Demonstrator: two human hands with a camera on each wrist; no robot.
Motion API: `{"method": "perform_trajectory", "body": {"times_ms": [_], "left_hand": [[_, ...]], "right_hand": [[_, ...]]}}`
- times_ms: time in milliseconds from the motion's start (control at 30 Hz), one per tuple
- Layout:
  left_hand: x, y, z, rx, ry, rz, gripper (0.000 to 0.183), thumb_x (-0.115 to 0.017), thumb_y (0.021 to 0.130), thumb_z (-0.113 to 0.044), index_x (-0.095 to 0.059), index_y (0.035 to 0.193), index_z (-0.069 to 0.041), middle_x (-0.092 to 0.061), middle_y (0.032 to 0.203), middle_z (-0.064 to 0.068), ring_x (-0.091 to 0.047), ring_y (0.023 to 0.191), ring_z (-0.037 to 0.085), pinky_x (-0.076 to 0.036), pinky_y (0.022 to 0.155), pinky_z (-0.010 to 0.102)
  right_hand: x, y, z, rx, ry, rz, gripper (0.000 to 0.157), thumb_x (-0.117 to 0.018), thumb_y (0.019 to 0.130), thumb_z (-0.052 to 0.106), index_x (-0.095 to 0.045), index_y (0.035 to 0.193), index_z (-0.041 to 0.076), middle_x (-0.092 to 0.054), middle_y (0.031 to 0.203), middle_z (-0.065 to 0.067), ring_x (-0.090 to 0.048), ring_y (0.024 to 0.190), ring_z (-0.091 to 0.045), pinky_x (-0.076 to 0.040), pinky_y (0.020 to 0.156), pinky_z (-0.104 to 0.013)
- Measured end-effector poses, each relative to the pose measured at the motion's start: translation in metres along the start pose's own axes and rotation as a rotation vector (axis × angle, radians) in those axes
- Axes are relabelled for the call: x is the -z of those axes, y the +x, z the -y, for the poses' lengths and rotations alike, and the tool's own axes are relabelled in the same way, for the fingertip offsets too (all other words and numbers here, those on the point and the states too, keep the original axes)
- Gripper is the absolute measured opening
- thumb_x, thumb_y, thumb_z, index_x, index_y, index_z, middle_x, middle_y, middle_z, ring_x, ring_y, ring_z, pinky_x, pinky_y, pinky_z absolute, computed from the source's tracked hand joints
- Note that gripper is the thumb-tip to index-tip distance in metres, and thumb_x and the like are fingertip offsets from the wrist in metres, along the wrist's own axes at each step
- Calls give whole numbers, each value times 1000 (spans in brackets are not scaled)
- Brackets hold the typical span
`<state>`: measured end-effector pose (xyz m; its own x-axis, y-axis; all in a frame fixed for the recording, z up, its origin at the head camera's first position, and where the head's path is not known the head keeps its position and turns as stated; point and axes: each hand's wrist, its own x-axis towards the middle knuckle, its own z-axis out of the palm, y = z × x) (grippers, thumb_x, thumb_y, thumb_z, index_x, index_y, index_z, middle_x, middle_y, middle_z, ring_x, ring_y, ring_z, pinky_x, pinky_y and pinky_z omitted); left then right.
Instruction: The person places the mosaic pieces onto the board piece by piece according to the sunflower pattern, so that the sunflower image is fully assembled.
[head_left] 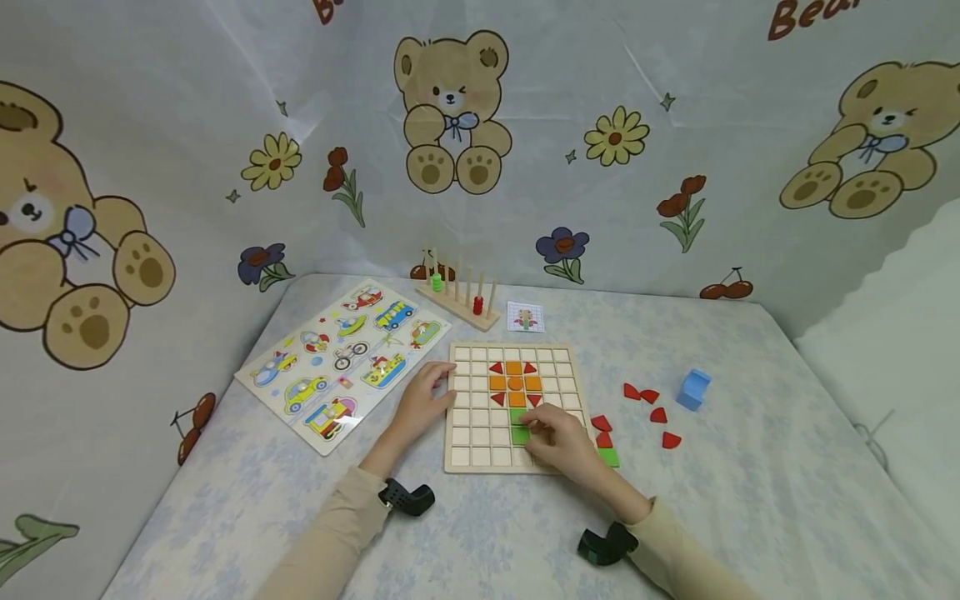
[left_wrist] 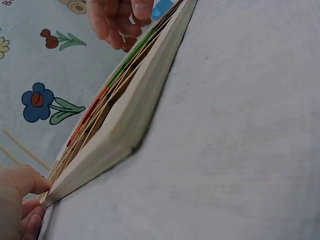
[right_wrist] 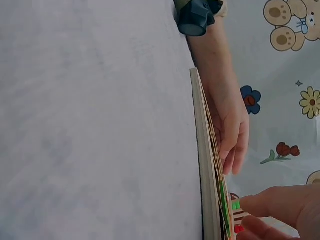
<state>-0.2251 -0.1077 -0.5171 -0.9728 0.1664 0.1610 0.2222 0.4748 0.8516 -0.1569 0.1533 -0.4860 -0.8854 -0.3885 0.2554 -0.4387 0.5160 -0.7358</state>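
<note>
Grid board [head_left: 481, 437] at the centre of my feed, flat on the table [head_left: 225, 517], and I'm calling this left to right. Far left, the picture puzzle [head_left: 347, 367] lies aslant, with no lettering I can make out. Next, the left hand [head_left: 422, 397]: fingers loosely extended, thumb and fingertips resting at the board's left edge; how hard they press, I can't tell. On the board, an orange cross [head_left: 515, 383] with red wedges [head_left: 497, 367] at its corners, and below it the green tiles [head_left: 517, 415], their column's long axis running away from the person. Here's the relation that counts: those tiles lie just left of the fingertips of the right hand [head_left: 562, 440], easily the nearer hand. Its fingers are bent and relaxed, slightly parted; I see nothing between them, and can't tell whether they touch a tile. Further right, a loose green tile [head_left: 608, 457], red pieces [head_left: 671, 440], a blue box [head_left: 693, 389]. Lettering: the backdrop [head_left: 300, 50] reads "Bea" at top right, the rest cut off; no brand readable on the wrist cameras [head_left: 408, 498].
</note>
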Motion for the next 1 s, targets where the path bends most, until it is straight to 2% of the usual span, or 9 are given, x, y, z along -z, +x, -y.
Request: {"method": "perform_trajectory", "body": {"times_ms": [133,267,400,500,600,800,1000], "left_hand": [[-2,0,1,-2,-7,6,43,-64,86,-9,-57,128,-7,-57,123,7,-54,113,21,-47,100,37],[-2,0,0,15,1,2,43,-64,86,-10,-57,128,-9,-56,124,6,-54,113,21,-47,100,36],[-2,0,0,9,11,-13,43,-65,85,-9,-58,128,-9,-57,124,6,-55,112,21,-48,100,37],[-2,-1,1,1,11,-18,43,-65,84,-8,-58,127,-8,-57,123,6,-56,110,21,-48,99,37],[-2,-1,1,5,11,-15,43,-65,85,-9,-58,127,-9,-57,123,6,-55,111,20,-48,99,37],[-2,-2,2,13,-1,0,42,-64,86,-9,-58,127,-9,-57,123,6,-54,113,20,-47,101,36],[-2,-2,1,4,-2,-9,42,-64,86,-9,-57,128,-8,-57,122,7,-54,112,21,-48,100,38]], "right_hand": [[15,-15,-2,-32,-20,-39,24,-68,78,-6,-68,101,2,-65,91,-8,-54,77,-21,-49,64,-23],[36,-36,-9,-148,-51,-34,30,-65,77,-9,-67,105,3,-68,97,-6,-60,84,-19,-53,71,-24],[55,-57,-18,-234,-138,-32,38,-66,75,-8,-66,110,6,-68,102,-2,-62,91,-19,-54,76,-25],[64,-70,-26,-226,-183,-42,41,-69,74,-7,-66,112,8,-67,106,-2,-61,95,-18,-53,79,-25],[68,-75,-35,-182,-187,-67,42,-72,73,-7,-66,111,8,-67,106,-2,-61,97,-17,-53,79,-22],[66,-76,-45,-97,-166,-89,42,-75,71,-6,-66,110,6,-67,102,-5,-62,91,-11,-54,75,-20],[67,-75,-46,-92,-176,-97,41,-77,71,-3,-66,110,7,-67,101,-2,-61,89,-5,-54,74,-19]]}}
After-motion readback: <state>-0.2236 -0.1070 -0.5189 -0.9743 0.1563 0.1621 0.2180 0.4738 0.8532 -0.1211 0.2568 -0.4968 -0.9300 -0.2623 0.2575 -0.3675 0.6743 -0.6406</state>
